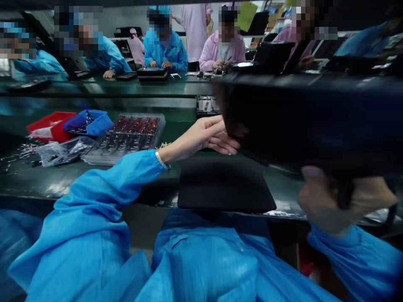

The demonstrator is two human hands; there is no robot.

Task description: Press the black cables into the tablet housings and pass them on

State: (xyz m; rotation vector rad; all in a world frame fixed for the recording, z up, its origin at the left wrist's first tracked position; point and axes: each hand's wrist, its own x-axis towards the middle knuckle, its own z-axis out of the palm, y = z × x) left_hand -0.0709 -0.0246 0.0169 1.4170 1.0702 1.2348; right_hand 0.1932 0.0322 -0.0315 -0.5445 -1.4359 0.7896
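Observation:
A large dark device point(308, 117), flat and wide like a laptop, is lifted close to the camera and fills the right half of the view, blurred. My left hand point(209, 136) grips its left edge, fingers under and over it. My right hand point(340, 201) holds its near underside at the lower right, thumb up against it. Both arms wear blue sleeves. Under the device a black mat point(225, 184) lies on the green workbench point(37, 182).
A clear tray of small red and dark parts point(126, 136) lies left of centre, beside a blue bin point(90, 121), a red bin point(50, 123) and plastic bags point(63, 151). Several people in blue and pink coats work across the belt.

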